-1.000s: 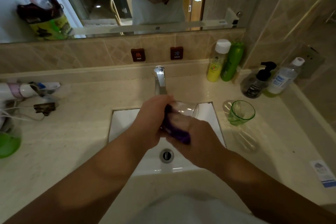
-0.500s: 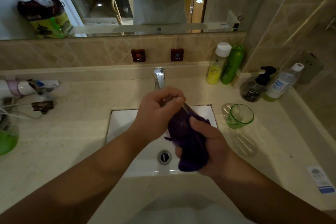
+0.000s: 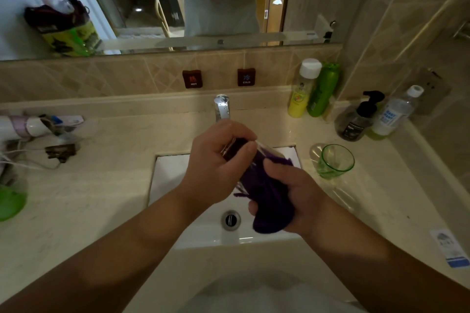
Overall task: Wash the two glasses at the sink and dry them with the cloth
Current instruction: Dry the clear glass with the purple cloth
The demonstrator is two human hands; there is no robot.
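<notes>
— What are the fingers doing?

— I see the left hand (image 3: 216, 165) curled round a clear glass (image 3: 264, 150), thumb and fingertips pinching its upper end. The right hand (image 3: 292, 193) wraps a purple cloth (image 3: 269, 201) against the glass, fingers closed on it.

— Where is all that?

— Above the white sink (image 3: 173, 180), just below the tap (image 3: 222, 109). A green glass (image 3: 335, 162) stands upright on the counter (image 3: 101, 185), right of the sink.

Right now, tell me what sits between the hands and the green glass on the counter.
Nothing visible does. The green glass stands on the counter right of the sink, apart from the right hand, which holds the purple cloth. Only bare counter lies between them.
</notes>
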